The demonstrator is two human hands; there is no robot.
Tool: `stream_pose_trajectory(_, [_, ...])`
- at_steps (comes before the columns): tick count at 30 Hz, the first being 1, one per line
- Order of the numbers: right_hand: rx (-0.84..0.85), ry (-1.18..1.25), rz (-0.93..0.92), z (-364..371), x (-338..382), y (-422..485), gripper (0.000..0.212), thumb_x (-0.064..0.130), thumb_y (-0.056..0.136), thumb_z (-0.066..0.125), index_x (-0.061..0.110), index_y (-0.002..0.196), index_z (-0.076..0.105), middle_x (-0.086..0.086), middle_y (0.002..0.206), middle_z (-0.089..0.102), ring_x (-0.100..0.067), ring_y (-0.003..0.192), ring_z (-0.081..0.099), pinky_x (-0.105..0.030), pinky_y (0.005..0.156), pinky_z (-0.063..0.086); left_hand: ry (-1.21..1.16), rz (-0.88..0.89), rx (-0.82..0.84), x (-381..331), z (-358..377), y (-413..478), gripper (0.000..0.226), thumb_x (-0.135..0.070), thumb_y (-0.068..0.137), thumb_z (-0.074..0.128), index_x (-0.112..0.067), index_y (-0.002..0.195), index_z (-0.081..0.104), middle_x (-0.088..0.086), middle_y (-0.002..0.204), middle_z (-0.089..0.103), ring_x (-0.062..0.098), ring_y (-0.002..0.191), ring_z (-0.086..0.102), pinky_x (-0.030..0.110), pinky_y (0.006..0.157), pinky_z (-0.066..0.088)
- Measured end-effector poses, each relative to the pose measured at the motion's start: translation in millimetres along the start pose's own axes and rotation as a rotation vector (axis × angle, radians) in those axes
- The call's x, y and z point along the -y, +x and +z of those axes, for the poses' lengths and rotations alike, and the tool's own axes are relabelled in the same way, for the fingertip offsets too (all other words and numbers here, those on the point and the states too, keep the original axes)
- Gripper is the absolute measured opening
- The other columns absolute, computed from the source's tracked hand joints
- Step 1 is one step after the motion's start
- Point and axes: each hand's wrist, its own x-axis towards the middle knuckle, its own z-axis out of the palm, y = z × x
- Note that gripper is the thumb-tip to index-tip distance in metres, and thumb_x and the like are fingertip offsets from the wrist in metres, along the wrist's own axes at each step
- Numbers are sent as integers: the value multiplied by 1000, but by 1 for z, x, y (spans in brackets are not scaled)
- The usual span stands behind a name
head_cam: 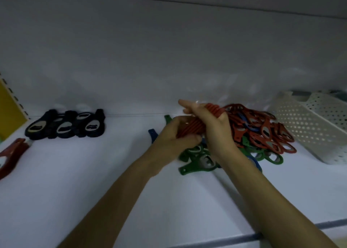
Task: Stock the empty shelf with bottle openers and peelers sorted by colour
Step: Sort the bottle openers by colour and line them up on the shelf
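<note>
No words, numbers or signs to read. Too dark and blurry to make out any marks on the black bottle openers point(65, 124) or on the white basket point(308, 127).

Dim, bluish light. Shelf point(90, 182) palest toward 6 o'clock, back wall point(131, 46) darkening toward 12. Faint sheen at 2 o'clock. Edges bow; left hand point(175, 137), right hand point(212, 125) and red openers point(189, 129) soft.
</note>
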Motion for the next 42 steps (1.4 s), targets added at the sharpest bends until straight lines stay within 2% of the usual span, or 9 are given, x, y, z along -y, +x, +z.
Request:
stream_pose_trajectory(4, [-79,235,12,46,9,-3,20,17,91,60,14,72,64,-10,90,75,-21,91,71,-26,76,55,-862,-123,-280,-10,-21,-22,53,-49,87,49,-8,121,57,10,114,66,22,102,62,35,91,48])
stream_pose_trajectory(9, [-78,249,179,131,-16,-32,13,10,82,70,20,91,72,-10,83,74,-20,83,72,-32,80,58,-1097,-113,-456,-17,-44,-50,46,-41,100,35,-11,124,60,9,109,69,23,104,63,33,87,49])
stream_pose_trajectory(13, [-1,349,359,171,-22,-35,5,15,83,71,13,78,70,-7,76,74,-18,75,72,-35,79,58,-768,47,-653,-10,-78,-83,38,-37,99,39,-12,113,63,7,110,69,19,105,64,30,87,51])
stream_pose_trajectory(17, [27,459,599,201,-25,-33,15,25,83,71,10,80,68,-2,75,74,-16,75,68,-36,86,55,49,257,-725,3,-112,-119,32,-29,87,58,-15,115,64,0,105,70,12,100,66,30,88,53])
stream_pose_trajectory(22, [228,385,626,229,-30,-40,27,25,83,71,8,104,66,-7,95,73,-16,84,68,-29,81,55,31,250,-778,6,-146,-146,13,-19,84,68,-32,84,72,-6,84,74,20,88,68,35,82,55])
stream_pose_trajectory(29, [573,145,335,214,-33,-32,19,8,88,61,6,106,65,-14,105,71,-25,97,69,-27,80,57,-110,162,-776,10,-180,-170,13,-21,84,62,-31,79,68,-16,78,72,8,84,70,23,73,56])
stream_pose_trajectory(36, [517,-53,-37,238,-34,-23,17,7,79,73,14,93,68,2,84,75,-14,81,72,-25,72,58,596,195,-803,1,-242,-191,37,-48,79,58,-36,114,57,-28,109,63,-7,103,58,12,83,48])
stream_pose_trajectory(39, [476,-503,-465,256,-51,-22,28,16,80,75,16,107,68,7,94,71,-8,85,69,-23,80,56,938,47,-829,14,-269,-193,40,-29,96,49,-15,133,50,5,135,54,21,124,48,36,103,39])
stream_pose_trajectory(42, [676,-1019,-828,269,-73,-29,29,28,89,62,22,118,63,2,106,69,-18,97,64,-30,74,50,989,-34,-774,27,-277,-189,33,-15,98,46,-11,130,55,11,130,57,27,119,52,30,96,38])
